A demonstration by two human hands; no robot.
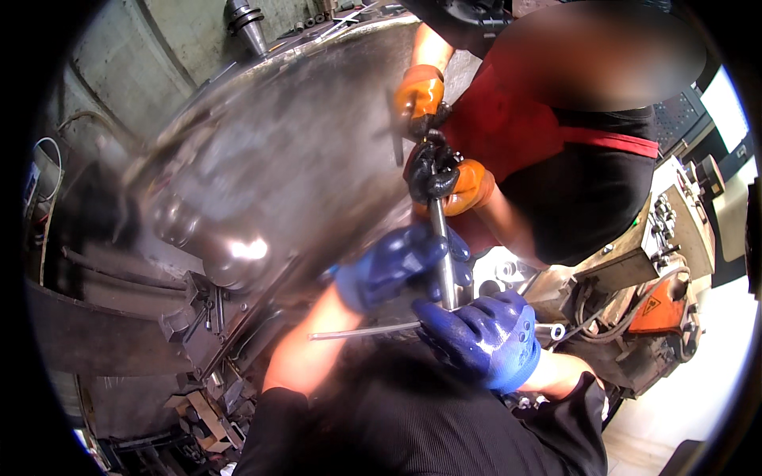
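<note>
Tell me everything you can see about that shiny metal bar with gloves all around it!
The bar is long, smooth and silvery grey, like metal, with bright streaks. It slants slightly between two people. The co-worker's orange and black glove holds its far part. The person's left hand, blurred in a blue glove, shows on both sides of it. Its near end reaches the right hand; its tip is hidden.

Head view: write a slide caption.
Blue-gloved left hand and right hand share a metal shaft with a co-worker's gloved hands.
</note>
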